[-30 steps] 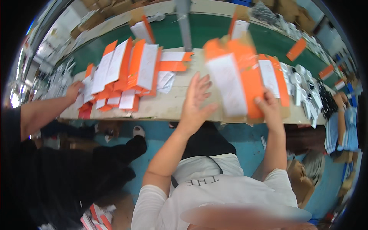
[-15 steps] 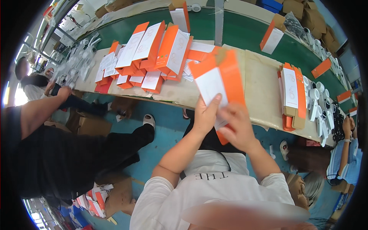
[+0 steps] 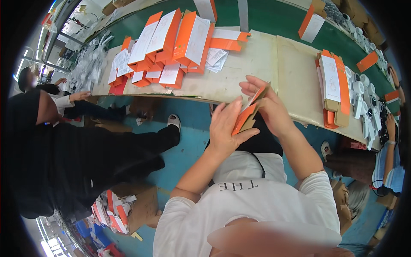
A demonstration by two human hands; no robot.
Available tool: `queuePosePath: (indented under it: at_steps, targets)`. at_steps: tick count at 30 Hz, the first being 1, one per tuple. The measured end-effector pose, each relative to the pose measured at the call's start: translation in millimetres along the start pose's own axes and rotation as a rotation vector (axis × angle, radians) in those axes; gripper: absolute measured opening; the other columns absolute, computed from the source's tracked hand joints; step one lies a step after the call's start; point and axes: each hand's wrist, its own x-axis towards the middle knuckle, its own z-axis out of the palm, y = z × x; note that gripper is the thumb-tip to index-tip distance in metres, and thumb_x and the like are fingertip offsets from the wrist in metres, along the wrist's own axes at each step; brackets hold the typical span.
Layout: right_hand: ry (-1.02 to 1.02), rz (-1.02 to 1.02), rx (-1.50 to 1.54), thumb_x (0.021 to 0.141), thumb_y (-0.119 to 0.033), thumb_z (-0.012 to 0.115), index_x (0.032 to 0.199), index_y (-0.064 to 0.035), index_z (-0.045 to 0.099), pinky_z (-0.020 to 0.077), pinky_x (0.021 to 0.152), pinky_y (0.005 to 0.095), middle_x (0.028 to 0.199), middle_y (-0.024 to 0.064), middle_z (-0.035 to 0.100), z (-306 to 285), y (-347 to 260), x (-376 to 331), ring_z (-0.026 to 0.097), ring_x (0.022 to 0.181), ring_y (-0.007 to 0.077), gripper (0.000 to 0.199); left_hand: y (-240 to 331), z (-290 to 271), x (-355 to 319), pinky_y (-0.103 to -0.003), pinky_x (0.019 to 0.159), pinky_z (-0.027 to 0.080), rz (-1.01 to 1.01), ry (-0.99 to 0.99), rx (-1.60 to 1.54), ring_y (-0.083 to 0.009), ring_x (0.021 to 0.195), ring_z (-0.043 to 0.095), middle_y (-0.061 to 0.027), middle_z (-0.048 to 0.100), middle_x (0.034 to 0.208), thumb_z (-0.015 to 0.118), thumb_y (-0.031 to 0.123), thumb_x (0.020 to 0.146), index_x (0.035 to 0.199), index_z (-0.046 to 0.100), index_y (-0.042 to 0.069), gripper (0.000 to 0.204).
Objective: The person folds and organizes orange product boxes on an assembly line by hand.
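Note:
My left hand (image 3: 225,126) and my right hand (image 3: 274,107) hold an orange-and-white cardboard box (image 3: 246,118) between them, in front of the table's near edge. The box is turned nearly end-on, with a brown flap at its near end. The left fingers press along its left side, the thumb near the flap. My right hand lies along the other side, its fingers at the box's far end and partly hidden. Beyond, on the table (image 3: 257,55), several standing orange-and-white boxes (image 3: 165,36) are piled at the left. Beside them lie white printed sheets (image 3: 216,59).
Flattened cartons (image 3: 332,85) are stacked at the right, beside white handheld devices (image 3: 364,94). A metal post (image 3: 243,17) rises at the table's back. A person in black (image 3: 85,158) stands close on my left; another person's arm (image 3: 390,141) reaches in at the right.
The carton has turned from showing its broad face to nearly end-on and come lower, off the tabletop view. My right hand has shifted from its front to its right side.

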Motion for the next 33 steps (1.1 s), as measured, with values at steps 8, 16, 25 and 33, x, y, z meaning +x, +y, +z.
queuePosePath:
  at_steps: [8, 16, 25, 33]
  targets:
    - [0.023, 0.004, 0.167, 0.073, -0.006, 0.047, 0.121, -0.0001, 0.048, 0.0403, 0.093, 0.0316, 0.123, 0.0140, 0.049, 2, 0, -8, 0.049, 0.111, 0.0213, 0.048, 4, -2, -1, -0.054, 0.095, 0.028, -0.035, -0.187, 0.026, -0.0357, 0.114, 0.046, -0.0177, 0.049, 0.121, 0.073, 0.059, 0.055, 0.132, 0.034, 0.002, 0.103]
    - [0.028, -0.129, 0.399, 0.080, -0.002, 0.043, 0.135, -0.0025, 0.033, 0.0339, 0.099, 0.0320, 0.126, 0.0102, 0.046, 22, 14, -14, 0.045, 0.115, 0.0193, 0.056, 1, -14, 9, -0.031, 0.094, 0.036, -0.503, -0.040, -0.744, -0.0182, 0.108, 0.046, -0.0115, 0.047, 0.118, 0.066, 0.030, 0.079, 0.127, 0.033, -0.003, 0.068]
    - [-0.034, -0.261, 0.091, 0.089, -0.011, 0.034, 0.133, -0.0016, 0.035, 0.0306, 0.099, 0.0291, 0.118, 0.0099, 0.047, 45, 38, -3, 0.043, 0.112, 0.0159, 0.045, 2, -12, 4, -0.027, 0.079, 0.042, -0.648, 0.218, -0.802, -0.0134, 0.088, 0.049, -0.0078, 0.050, 0.098, 0.059, 0.022, 0.085, 0.112, 0.044, 0.002, 0.037]
    - [0.025, -0.500, -0.053, 0.081, -0.002, 0.043, 0.139, -0.0032, 0.022, 0.0373, 0.094, 0.0319, 0.118, 0.0144, 0.047, 54, 44, -5, 0.045, 0.110, 0.0205, 0.061, 14, -21, 10, -0.031, 0.093, 0.035, -0.482, 0.257, -0.828, -0.0169, 0.106, 0.045, -0.0093, 0.046, 0.113, 0.056, 0.010, 0.082, 0.131, 0.032, 0.003, 0.055]
